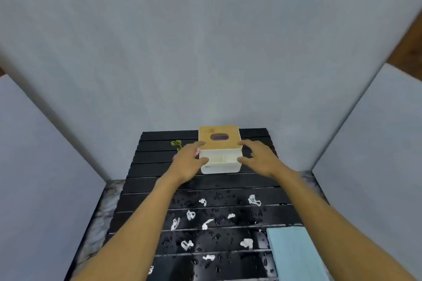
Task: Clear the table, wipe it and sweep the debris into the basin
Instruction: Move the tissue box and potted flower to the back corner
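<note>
Soft, even, fairly dim light fills the scene, with no hard shadows. Small glints show on the water drops [219, 198] across the black slatted table [146, 189]. The whole view is slightly soft, and the wide lens bends the grey wall panels [205, 41] outward toward the edges.

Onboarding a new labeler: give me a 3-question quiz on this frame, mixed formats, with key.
1. True or false: both hands are at the sides of the tissue box.
2. Multiple choice: the white paper scraps lie A) on the box lid, B) on the wet black table nearer the person than the box, C) on the blue cloth.
3. Fill in: the green sprig lies just beyond the ___ hand.

Key: 1 true, left hand and right hand; 2 B; 3 left.
</note>
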Demonstrator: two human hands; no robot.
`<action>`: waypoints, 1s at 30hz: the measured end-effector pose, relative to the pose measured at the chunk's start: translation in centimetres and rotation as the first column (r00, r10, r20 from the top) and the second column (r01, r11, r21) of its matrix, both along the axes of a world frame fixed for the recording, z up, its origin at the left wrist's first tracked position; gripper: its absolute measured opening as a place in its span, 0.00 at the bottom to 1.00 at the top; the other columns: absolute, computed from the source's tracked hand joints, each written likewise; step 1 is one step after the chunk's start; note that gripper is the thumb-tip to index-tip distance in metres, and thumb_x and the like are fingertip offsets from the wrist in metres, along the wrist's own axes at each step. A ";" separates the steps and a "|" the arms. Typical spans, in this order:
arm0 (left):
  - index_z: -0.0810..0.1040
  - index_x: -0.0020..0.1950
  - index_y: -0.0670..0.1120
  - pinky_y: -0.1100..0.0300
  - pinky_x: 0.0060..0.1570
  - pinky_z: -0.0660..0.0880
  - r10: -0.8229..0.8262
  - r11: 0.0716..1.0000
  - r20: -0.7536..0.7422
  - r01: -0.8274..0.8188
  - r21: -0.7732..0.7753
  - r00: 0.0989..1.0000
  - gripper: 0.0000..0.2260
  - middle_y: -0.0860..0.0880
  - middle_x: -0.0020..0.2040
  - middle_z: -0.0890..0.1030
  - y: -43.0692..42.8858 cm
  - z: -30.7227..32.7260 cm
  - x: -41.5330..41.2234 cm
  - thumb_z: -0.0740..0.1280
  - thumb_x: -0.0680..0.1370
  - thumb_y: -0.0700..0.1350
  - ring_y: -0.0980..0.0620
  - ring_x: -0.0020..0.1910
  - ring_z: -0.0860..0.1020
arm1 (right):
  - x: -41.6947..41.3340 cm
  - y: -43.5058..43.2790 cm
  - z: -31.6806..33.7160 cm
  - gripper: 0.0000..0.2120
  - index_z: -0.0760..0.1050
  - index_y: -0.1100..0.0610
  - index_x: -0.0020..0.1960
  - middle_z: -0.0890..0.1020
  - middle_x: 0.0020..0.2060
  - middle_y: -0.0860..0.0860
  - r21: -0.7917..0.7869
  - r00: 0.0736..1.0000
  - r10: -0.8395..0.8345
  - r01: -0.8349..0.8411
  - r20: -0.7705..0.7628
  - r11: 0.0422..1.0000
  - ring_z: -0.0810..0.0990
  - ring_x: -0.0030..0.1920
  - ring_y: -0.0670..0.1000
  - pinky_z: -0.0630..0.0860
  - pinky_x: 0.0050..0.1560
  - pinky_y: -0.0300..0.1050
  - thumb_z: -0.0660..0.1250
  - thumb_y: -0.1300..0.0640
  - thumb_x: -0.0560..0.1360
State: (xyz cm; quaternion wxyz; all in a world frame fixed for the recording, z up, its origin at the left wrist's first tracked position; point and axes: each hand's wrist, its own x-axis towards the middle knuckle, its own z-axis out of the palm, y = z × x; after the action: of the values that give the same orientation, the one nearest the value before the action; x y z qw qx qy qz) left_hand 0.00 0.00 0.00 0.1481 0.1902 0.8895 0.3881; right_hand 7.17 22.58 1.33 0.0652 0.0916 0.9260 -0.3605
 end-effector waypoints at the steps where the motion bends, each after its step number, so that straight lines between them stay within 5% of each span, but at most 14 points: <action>1: 0.67 0.71 0.53 0.49 0.69 0.64 0.003 1.000 -0.013 -0.003 0.005 1.000 0.24 0.48 0.69 0.70 0.2 -1.0 -0.1 0.67 0.76 0.47 0.48 0.67 0.69 | -0.3 0.1 -1.3 0.25 0.66 0.47 0.70 0.68 0.69 0.54 -0.006 1.000 -0.002 0.002 -0.019 1.000 0.70 0.66 0.57 0.69 0.66 0.54 0.67 0.50 0.74; 10: 0.70 0.69 0.48 0.62 0.66 0.55 0.038 0.999 -0.298 -0.032 0.025 0.954 0.22 0.48 0.73 0.63 2.6 -9.2 -2.4 0.67 0.76 0.44 0.51 0.73 0.60 | -3.3 0.5 -10.1 0.29 0.63 0.49 0.72 0.61 0.72 0.53 -0.020 0.985 -0.052 0.049 -0.163 0.999 0.64 0.70 0.53 0.64 0.67 0.47 0.68 0.53 0.73; 19: 0.71 0.69 0.47 0.63 0.66 0.54 0.089 0.995 -0.295 -0.074 0.063 0.951 0.24 0.47 0.73 0.64 3.6 -11.3 -2.8 0.69 0.74 0.43 0.51 0.73 0.60 | -3.4 0.9 -12.1 0.31 0.62 0.49 0.73 0.66 0.69 0.53 -0.059 0.976 -0.081 0.070 -0.202 0.996 0.66 0.68 0.53 0.65 0.67 0.45 0.68 0.55 0.73; 23: 0.73 0.67 0.47 0.50 0.67 0.68 0.107 0.992 -0.328 -0.078 0.099 0.939 0.23 0.48 0.70 0.67 4.1 -11.8 -2.9 0.71 0.72 0.41 0.50 0.70 0.65 | -3.9 1.7 -12.2 0.26 0.65 0.48 0.69 0.70 0.62 0.55 -0.064 0.963 -0.126 0.114 -0.238 0.991 0.72 0.59 0.54 0.70 0.62 0.47 0.68 0.54 0.72; 27: 0.75 0.64 0.48 0.49 0.60 0.75 0.166 0.975 -0.303 -0.110 0.194 0.938 0.22 0.49 0.66 0.70 5.5 -12.1 -3.4 0.72 0.70 0.40 0.49 0.60 0.73 | -4.0 3.4 -12.6 0.26 0.67 0.48 0.67 0.72 0.59 0.54 -0.059 0.946 -0.167 0.157 -0.279 0.986 0.73 0.55 0.53 0.70 0.58 0.44 0.69 0.56 0.71; 30: 0.76 0.63 0.49 0.50 0.60 0.75 0.156 0.972 -0.289 -0.095 0.214 0.945 0.22 0.48 0.66 0.71 7.1 -12.5 -4.0 0.73 0.70 0.40 0.47 0.59 0.75 | -3.9 5.1 -13.3 0.25 0.68 0.46 0.66 0.73 0.58 0.54 -0.085 0.927 -0.210 0.193 -0.311 0.978 0.75 0.55 0.53 0.74 0.60 0.50 0.70 0.57 0.71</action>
State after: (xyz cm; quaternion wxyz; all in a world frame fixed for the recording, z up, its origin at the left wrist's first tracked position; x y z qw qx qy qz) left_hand -3.96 7.07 -12.52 -0.0350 0.2040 0.8693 0.4489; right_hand 3.26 27.68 -11.99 -0.1201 0.1250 0.9001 -0.3997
